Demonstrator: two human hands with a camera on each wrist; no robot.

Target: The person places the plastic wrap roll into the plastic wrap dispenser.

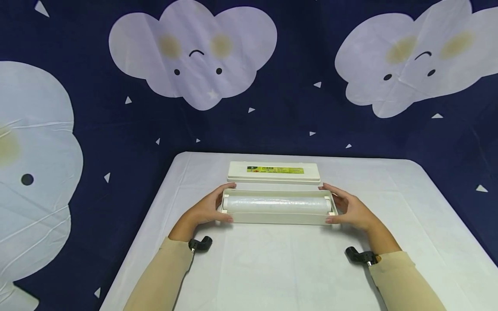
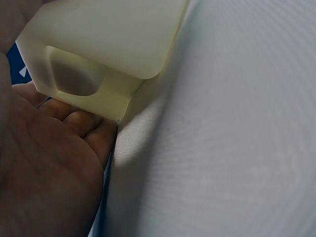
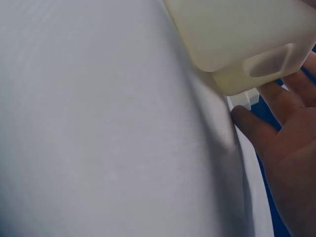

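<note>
The white box (image 1: pixel 278 218) lies between left hand (image 1: pixel 205 209) and right hand (image 1: pixel 355 211) — the hands gripping its opposite ends.

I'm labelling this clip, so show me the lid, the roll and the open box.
Lid (image 1: pixel 274 170), head view: middle of its label.
Roll (image 1: pixel 277 204), head view: middle of its length.
Open box (image 1: pixel 278 218), head view: its near wall.

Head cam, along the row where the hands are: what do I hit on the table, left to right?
Left hand at the box's left end → open box with a roll inside → right hand at the box's right end.
</note>
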